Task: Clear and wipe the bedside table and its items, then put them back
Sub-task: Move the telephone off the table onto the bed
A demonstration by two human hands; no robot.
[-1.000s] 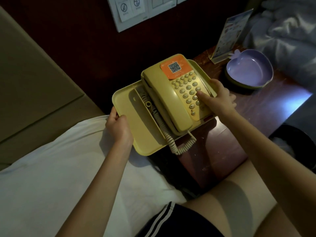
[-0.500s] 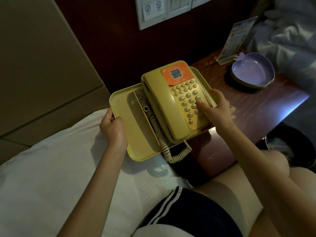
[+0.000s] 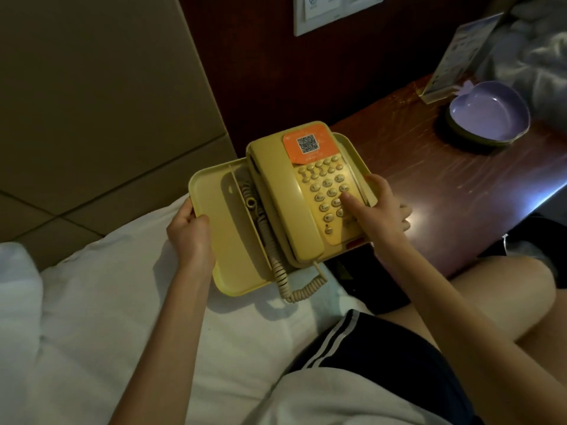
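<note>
A yellow corded telephone (image 3: 285, 191) with an orange QR sticker sits in a yellow tray (image 3: 221, 237). I hold the tray in the air over the gap between the bed and the dark wooden bedside table (image 3: 454, 179). My left hand (image 3: 191, 237) grips the tray's left rim. My right hand (image 3: 377, 210) holds the tray's right side, thumb lying on the keypad. The coiled cord (image 3: 294, 286) hangs over the tray's near edge.
A purple apple-shaped dish (image 3: 487, 118) and a standing leaflet card (image 3: 460, 53) are at the table's far end. White bedding (image 3: 92, 317) lies below left. A switch panel (image 3: 325, 10) is on the wall. My bare knee (image 3: 497, 289) is by the table's front.
The tray with the telephone has shifted left, off the table's edge toward the bed. Both hands kept their grip.
</note>
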